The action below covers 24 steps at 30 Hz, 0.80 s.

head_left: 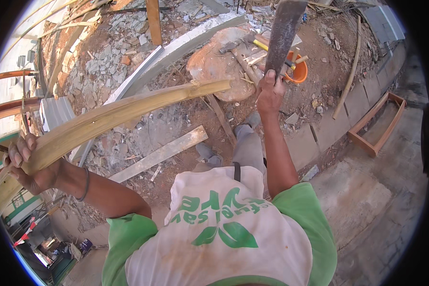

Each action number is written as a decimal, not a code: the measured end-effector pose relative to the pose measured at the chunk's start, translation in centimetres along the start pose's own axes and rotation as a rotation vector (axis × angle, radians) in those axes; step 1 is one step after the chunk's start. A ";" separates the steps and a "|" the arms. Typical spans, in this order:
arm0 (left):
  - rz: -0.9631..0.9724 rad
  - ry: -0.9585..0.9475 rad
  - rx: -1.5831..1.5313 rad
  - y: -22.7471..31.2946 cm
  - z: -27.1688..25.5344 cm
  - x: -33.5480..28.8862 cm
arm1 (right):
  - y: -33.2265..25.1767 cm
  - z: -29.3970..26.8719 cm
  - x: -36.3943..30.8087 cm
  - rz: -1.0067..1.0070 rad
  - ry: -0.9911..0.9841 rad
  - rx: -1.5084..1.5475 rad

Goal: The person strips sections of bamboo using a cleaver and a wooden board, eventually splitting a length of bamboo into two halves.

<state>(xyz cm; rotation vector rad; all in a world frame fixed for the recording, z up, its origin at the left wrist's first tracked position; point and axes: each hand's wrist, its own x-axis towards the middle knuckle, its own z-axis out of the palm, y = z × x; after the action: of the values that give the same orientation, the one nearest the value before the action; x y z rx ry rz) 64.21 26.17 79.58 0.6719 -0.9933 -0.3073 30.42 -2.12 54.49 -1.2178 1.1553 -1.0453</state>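
A long yellowish bamboo pole (128,110) slants across the view, its near end gripped by my left hand (31,164) with the fingers bent round it. Its far end lies over a reddish, flat-topped block (209,64), which could be stone or a stump; whether they touch I cannot tell. Upright in my right hand (270,95) is a machete (283,40), the dark blade pointing up and away, the fist hiding its handle. Just right of that fist sits an orange bucket (299,74) with handles sticking out. A hammer (229,46) rests on the block.
Broken rubble (112,64) covers the ground at the far left, beside a pale concrete kerb (176,45). A loose plank (159,153) lies near my feet. On the right are a thin pole (352,71) and a wooden frame (377,125). Metal sheeting (57,112) stands at left.
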 end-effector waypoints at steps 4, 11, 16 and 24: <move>0.039 0.079 -0.072 1.2 -2.4 -1.2 | -2.7 1.5 -1.0 -0.323 0.081 0.333; -0.013 -0.026 -0.083 1.4 0.5 -0.9 | 22.4 -0.5 -4.2 0.182 -0.300 -0.655; -0.015 -0.158 -0.085 0.7 2.2 -1.0 | 11.9 0.3 -3.7 0.028 -0.140 -0.468; -0.030 -0.121 -0.110 1.5 2.0 -1.3 | 13.7 0.0 -3.7 -0.078 -0.056 -0.319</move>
<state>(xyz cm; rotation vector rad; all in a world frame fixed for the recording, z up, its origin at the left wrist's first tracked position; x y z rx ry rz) 61.76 27.22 80.39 0.5736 -1.0737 -0.4299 29.71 2.66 41.15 -1.5428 1.2725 -0.8994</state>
